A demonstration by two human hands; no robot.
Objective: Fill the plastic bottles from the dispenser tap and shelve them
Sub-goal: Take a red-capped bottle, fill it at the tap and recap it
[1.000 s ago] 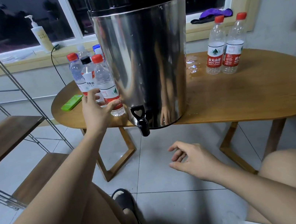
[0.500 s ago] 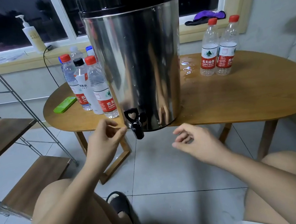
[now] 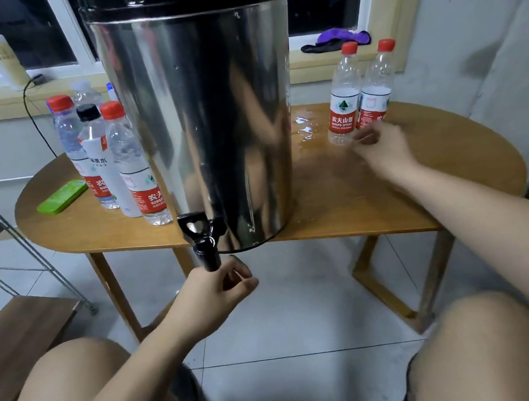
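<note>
Room: grey tiled floor (image 3: 289,300); metal rack with wooden shelves (image 3: 16,329) at far left; window sill bearing a pump bottle (image 3: 3,58) and, further right, a purple cloth (image 3: 341,37). Surface: oval wooden table (image 3: 459,169). On it, left to right: flat green object (image 3: 61,197); cluster of capped plastic bottles (image 3: 133,165), upright, just beside the dispenser; steel dispenser (image 3: 209,122) with black tap (image 3: 202,241) overhanging the near edge; small puddle (image 3: 305,128); two red-capped bottles (image 3: 342,98), upright, touching each other. Left hand (image 3: 215,294): just under the tap spout, fingers curled toward the thumb, nothing visible in them. Right hand (image 3: 383,150): well apart from the left, motion-blurred, fingers bent at the base of the two red-capped bottles; whether it grips one cannot be told.
</note>
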